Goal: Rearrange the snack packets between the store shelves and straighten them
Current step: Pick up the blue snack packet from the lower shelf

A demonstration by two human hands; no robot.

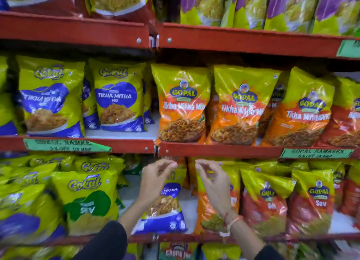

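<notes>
Both hands raised in front of the third shelf down, just under the red shelf edge (214, 150) with its green Gopal Namkeen price tag (315, 153)

Left hand (155, 178) in front of a yellow-and-blue Gokul Tikha Mitha packet (165, 211), fingers curled with thumb and fingertips drawn together at the packet's top edge; whether pinching the top seam or merely touching it, cannot tell through the blur

Right hand (213, 179) likewise curled over the top of an orange-and-yellow Gopal packet (209, 215), fingertips close together near its upper edge; grip not clear either. Thread band at the right wrist (232, 220), dark sleeves on both forearms

The two packets upright and side by side at the join between the left and right shelf bays, standing on the white shelf floor (188, 207)

Left of them, a Gokul Sev packet (85, 199) with a green patch, leaning among other Gokul packs. Right of them, red-and-yellow Gopal Sev packets (315, 199) in a row

On the shelf above, blue Gokul Tikha Mitha Mix packs (117, 98) on the left bay, orange Gopal Tikha Mitha Mix packs (182, 105) on the right bay, all upright and facing out. On the top shelf, purple-and-green packs (251, 4) at right
</notes>
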